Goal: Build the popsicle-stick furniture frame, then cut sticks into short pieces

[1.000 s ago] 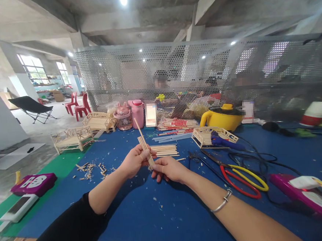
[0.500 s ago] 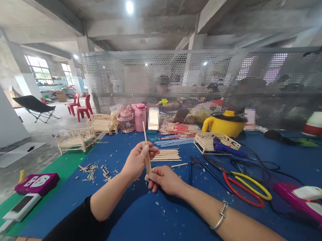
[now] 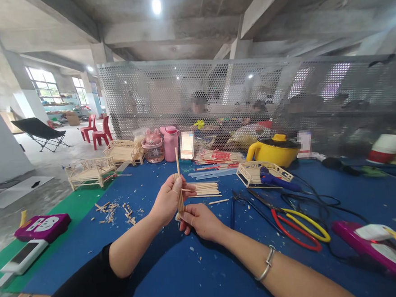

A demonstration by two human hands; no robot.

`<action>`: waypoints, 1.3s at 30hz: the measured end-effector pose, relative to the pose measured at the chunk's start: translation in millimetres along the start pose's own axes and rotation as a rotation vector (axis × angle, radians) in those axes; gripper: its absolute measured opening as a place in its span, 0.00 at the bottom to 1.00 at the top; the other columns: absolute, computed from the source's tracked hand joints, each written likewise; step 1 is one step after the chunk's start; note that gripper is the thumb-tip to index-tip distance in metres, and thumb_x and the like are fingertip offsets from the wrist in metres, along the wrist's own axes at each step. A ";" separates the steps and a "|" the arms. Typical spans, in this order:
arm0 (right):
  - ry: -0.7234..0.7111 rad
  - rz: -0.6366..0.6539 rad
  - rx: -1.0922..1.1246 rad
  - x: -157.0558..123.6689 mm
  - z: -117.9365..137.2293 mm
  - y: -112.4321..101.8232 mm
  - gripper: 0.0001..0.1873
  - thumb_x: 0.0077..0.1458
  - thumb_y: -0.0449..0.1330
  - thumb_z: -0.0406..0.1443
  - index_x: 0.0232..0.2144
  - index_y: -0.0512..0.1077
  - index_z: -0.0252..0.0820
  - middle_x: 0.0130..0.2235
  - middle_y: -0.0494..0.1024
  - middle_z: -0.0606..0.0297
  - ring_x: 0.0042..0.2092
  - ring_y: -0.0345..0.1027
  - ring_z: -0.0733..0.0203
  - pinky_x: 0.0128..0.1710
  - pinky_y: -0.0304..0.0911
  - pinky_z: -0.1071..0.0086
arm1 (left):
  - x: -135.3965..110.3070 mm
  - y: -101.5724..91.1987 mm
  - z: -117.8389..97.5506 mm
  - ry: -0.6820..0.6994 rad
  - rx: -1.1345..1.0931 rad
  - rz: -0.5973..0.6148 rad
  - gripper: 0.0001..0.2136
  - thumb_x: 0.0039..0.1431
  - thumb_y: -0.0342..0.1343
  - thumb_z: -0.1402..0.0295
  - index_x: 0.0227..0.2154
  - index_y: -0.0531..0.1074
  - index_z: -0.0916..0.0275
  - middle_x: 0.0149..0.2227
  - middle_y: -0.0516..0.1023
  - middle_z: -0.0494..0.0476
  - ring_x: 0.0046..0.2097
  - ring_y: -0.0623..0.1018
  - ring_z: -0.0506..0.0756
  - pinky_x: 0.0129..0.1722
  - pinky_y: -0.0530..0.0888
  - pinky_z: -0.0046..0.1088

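Note:
Several thin wooden sticks (image 3: 180, 196) stand upright in a small bundle over the middle of the blue table, one rising well above the others. My left hand (image 3: 169, 196) is closed around the upper part, its thumb pressed along them. Lower down, my right hand (image 3: 198, 218) pinches the bundle's bottom end between thumb and fingers. The fingers partly hide that end. Behind the hands lies a row of loose wooden sticks (image 3: 207, 189), and a single short stick (image 3: 218, 202) rests to the right.
Stick offcuts (image 3: 109, 212) lie at left, near small wooden frames (image 3: 91, 172). Right of my hands are red-and-yellow-handled cutters (image 3: 300, 229), a blue glue gun (image 3: 280, 181) on another wooden frame (image 3: 245, 174), cables and a yellow pot (image 3: 276, 152). A perforated metal screen (image 3: 167, 92) stands behind.
The view has shifted slightly, moving everything a little left. In the bundle, the stick tops now sit differently, with one standing alone above the rest. Both hands keep their hold.

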State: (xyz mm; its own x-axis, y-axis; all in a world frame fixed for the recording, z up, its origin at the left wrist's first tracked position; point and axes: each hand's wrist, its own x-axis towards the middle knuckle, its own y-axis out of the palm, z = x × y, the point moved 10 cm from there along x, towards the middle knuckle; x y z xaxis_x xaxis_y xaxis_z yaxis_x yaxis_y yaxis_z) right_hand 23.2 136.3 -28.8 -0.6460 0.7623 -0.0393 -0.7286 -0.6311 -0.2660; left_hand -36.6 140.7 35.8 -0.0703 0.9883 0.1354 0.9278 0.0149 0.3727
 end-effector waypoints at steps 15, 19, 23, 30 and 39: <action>0.052 -0.141 -0.486 -33.0 18.4 -50.8 0.12 0.48 0.58 0.37 0.38 0.69 0.41 0.27 0.75 0.66 0.27 0.67 0.64 0.26 0.58 0.73 | -2.6 12.5 -4.2 0.043 0.012 0.209 0.12 0.54 0.52 0.56 0.31 0.61 0.59 0.17 0.54 0.41 0.17 0.55 0.43 0.18 0.59 0.17; 0.272 -0.500 -1.195 -86.0 29.6 -135.1 0.20 0.50 0.55 0.48 0.36 0.69 0.37 0.39 0.74 0.49 0.43 0.67 0.46 0.39 0.58 0.60 | -8.8 22.6 12.1 -0.098 0.010 0.287 0.11 0.56 0.50 0.57 0.30 0.59 0.59 0.17 0.56 0.41 0.17 0.54 0.44 0.18 0.59 0.18; 0.603 -0.440 -1.202 -112.1 -8.1 -153.1 0.43 0.45 0.47 0.61 0.52 0.60 0.34 0.50 0.67 0.40 0.50 0.62 0.36 0.43 0.56 0.52 | -15.1 30.2 26.0 -0.166 0.091 0.317 0.11 0.57 0.48 0.57 0.30 0.59 0.60 0.16 0.59 0.42 0.16 0.53 0.44 0.16 0.58 0.17; 0.643 -0.369 -1.173 -101.8 -12.9 -139.0 0.34 0.42 0.55 0.53 0.45 0.63 0.34 0.45 0.70 0.43 0.46 0.66 0.42 0.38 0.59 0.59 | -15.9 26.5 35.3 -0.195 0.190 0.329 0.12 0.57 0.47 0.56 0.30 0.60 0.60 0.18 0.62 0.44 0.16 0.54 0.43 0.15 0.57 0.17; 0.668 -0.430 -1.281 -87.1 -8.6 -161.4 0.24 0.41 0.55 0.27 0.45 0.62 0.31 0.45 0.68 0.39 0.46 0.67 0.40 0.39 0.59 0.59 | -13.6 21.9 43.1 -0.250 0.254 0.334 0.09 0.59 0.44 0.61 0.31 0.60 0.61 0.20 0.65 0.45 0.16 0.56 0.43 0.15 0.56 0.17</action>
State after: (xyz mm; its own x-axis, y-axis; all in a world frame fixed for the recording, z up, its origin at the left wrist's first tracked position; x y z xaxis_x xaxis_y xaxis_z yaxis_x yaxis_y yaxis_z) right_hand 199.1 173.0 9.3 0.0351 0.9972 -0.0666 0.0840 -0.0693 -0.9941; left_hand 0.5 134.1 2.6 0.3081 0.9510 -0.0263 0.9468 -0.3038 0.1066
